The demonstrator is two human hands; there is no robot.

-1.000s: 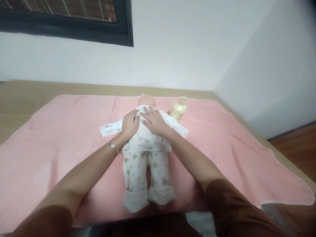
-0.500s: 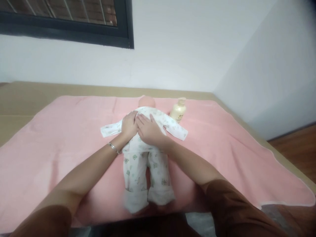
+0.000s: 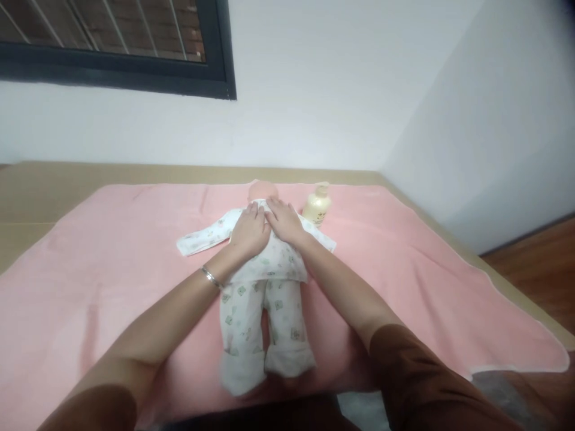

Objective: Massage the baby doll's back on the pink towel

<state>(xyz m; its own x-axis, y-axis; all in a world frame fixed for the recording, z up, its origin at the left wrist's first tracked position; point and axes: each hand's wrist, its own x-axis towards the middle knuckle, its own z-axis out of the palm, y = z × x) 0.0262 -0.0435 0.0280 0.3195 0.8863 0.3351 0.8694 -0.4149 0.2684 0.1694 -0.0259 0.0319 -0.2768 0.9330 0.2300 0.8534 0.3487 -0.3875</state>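
Note:
A baby doll [image 3: 281,263] in a white patterned top and trousers lies stretched out on a pink blanket [image 3: 139,257], its head at the far end and its sleeves spread to both sides. My left hand [image 3: 252,230] rests flat on the upper part of the top, fingers extended towards the head. Beside it, my right hand [image 3: 285,220] lies flat near the doll's right-side shoulder and neckline, fingers also extended. The two hands are close together, and neither grips anything. The doll's hands are hidden in the sleeves.
A pale yellow pump bottle [image 3: 317,206] stands on the blanket just right of the doll's shoulder. The blanket covers a tan padded surface [image 3: 81,173] against a white wall [image 3: 305,90]. A dark-framed window [image 3: 220,72] is at the upper left; wooden floor [image 3: 534,263] shows at the right.
My right hand has slid up and right, from the middle of the back towards the shoulder. The left hand has moved slightly right and inward. The view has shifted a little.

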